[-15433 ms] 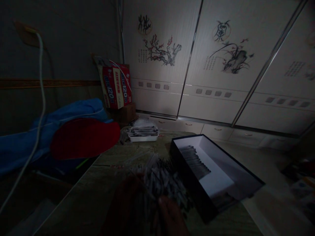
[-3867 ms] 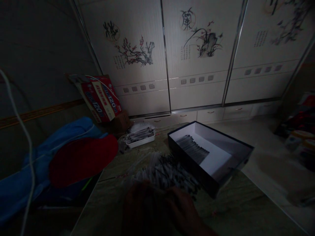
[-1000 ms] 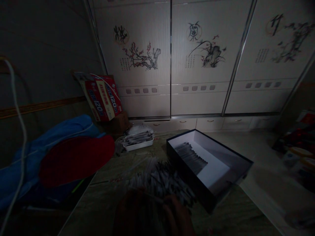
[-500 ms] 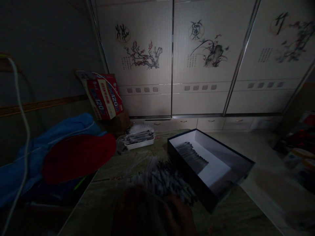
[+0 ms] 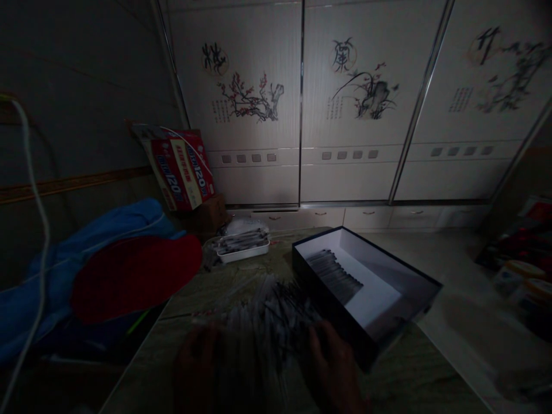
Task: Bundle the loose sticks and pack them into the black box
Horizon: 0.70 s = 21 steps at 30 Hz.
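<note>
**Loose sticks heaped between two hands**

Nearest, the left hand sits at about seven o'clock of the view and the right hand at five o'clock, both resting at the near edge of a heap of thin sticks on the table. The light is too poor to say whether either hand is clenched on any sticks or merely laid against them; I cannot tell.

The heap lies in the middle of the table, touching the dark wall of the open box at its three o'clock. The sticks look slender, light and stiff, pale with darker ends, lying crossed in no order. By my judgement they would roll and slip out of a loose hold and might bend or snap if squeezed hard, so a small bunch is best taken around its middle, lined up first.

Inside the box a neat row of sticks lies along the white floor, at its eleven o'clock end. Further off, at eleven o'clock of the heap, a small white tray holds more. At nine o'clock lie a red cloth and blue fabric; a red carton leans near painted wardrobe doors.
</note>
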Each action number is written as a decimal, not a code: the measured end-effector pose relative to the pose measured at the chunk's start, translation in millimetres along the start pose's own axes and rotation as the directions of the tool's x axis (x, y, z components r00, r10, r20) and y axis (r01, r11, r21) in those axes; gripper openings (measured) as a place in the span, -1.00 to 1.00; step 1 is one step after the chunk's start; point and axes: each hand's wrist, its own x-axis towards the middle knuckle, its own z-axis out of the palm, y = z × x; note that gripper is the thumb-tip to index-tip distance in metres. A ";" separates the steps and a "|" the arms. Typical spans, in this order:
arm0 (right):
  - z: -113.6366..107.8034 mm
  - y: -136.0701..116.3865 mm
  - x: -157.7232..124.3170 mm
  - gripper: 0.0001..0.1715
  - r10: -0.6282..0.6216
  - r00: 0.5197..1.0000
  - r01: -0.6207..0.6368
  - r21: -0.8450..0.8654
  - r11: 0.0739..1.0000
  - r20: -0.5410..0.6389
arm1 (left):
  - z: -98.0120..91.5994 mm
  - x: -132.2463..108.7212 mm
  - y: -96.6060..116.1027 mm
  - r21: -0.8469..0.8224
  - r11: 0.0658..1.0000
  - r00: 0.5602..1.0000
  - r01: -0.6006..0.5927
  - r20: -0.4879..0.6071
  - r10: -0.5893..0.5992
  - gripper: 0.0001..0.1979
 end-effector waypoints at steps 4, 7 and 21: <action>-3.3 -0.2 2.4 -0.63 0.040 0.999 -0.042 0.045 0.998 0.033 | 16.2 -12.9 12.1 0.046 0.996 0.969 0.071 0.234 -0.079 -0.65; -6.3 -2.0 4.4 -0.62 0.083 0.997 -0.083 0.065 0.994 -0.007 | 21.6 -15.3 5.4 0.079 0.995 0.966 0.067 0.246 -0.085 -0.64; -1.5 10.5 10.1 -0.51 0.157 0.978 -0.141 0.117 0.983 -0.138 | 26.3 -19.0 1.8 0.124 0.991 0.962 0.051 0.259 -0.082 -0.53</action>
